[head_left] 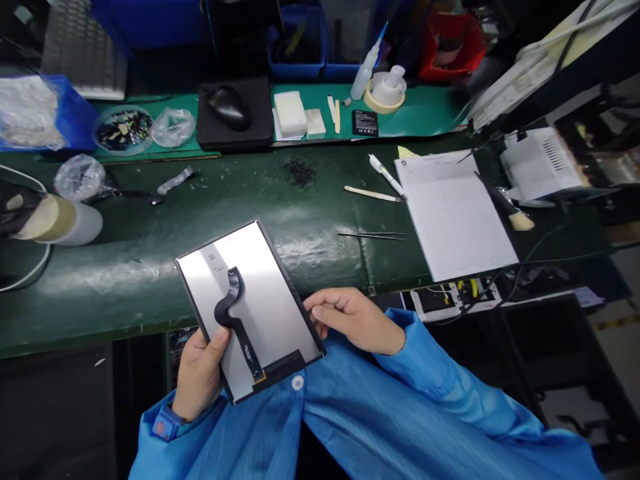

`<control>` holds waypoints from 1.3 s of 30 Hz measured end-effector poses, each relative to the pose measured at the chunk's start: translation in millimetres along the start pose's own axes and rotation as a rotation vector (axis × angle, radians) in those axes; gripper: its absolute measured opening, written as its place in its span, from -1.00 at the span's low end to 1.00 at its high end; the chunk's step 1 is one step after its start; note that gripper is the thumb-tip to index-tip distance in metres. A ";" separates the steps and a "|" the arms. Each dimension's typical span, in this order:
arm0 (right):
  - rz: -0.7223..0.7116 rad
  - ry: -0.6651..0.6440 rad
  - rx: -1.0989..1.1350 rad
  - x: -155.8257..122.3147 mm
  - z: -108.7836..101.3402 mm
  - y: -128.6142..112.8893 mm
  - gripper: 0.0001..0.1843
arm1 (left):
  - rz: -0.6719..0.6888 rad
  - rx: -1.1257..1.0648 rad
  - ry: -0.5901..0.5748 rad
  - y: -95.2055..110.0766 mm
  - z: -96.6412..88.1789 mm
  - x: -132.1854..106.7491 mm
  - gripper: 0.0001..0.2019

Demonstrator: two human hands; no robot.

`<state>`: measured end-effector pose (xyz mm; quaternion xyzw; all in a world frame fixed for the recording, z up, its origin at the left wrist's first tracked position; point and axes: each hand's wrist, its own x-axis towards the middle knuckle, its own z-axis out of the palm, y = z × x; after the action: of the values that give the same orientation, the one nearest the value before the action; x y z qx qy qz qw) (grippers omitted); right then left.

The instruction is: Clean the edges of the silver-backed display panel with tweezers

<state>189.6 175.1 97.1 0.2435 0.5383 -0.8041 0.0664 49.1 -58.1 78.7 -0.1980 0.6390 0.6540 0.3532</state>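
Observation:
My left hand (200,373) is closed on the lower left edge of a tablet display panel (270,287), thumb on the silvery back and fingers underneath. The panel is tilted over the bench's front edge, in front of my blue jacket. A black flex cable (243,337) lies in an S-bend across its back, joined near the bottom strip. By the panel's right edge is my right hand (353,317), its fingers curled and thumb drawn in against them. Its fingertips are at the edge and partly hidden, so whether they grip anything is not visible.
On the green bench (240,200) lie tweezers (371,235), a thin pale stick (373,194), a pen (387,175), a paper sheet (455,213), a brush (517,217) and black scraps (299,173). A mouse (229,108), dropper bottle (367,73) and bins (453,47) stand behind.

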 end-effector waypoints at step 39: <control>-0.221 0.227 -0.573 4.8 4.8 -1.5 -0.80 | 0.603 0.657 -0.240 -8.3 -25.1 6.9 -0.63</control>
<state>183.3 172.1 97.6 0.2428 0.7700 -0.5898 -0.0159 45.6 -81.7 65.4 0.1964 0.7961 0.5084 0.2630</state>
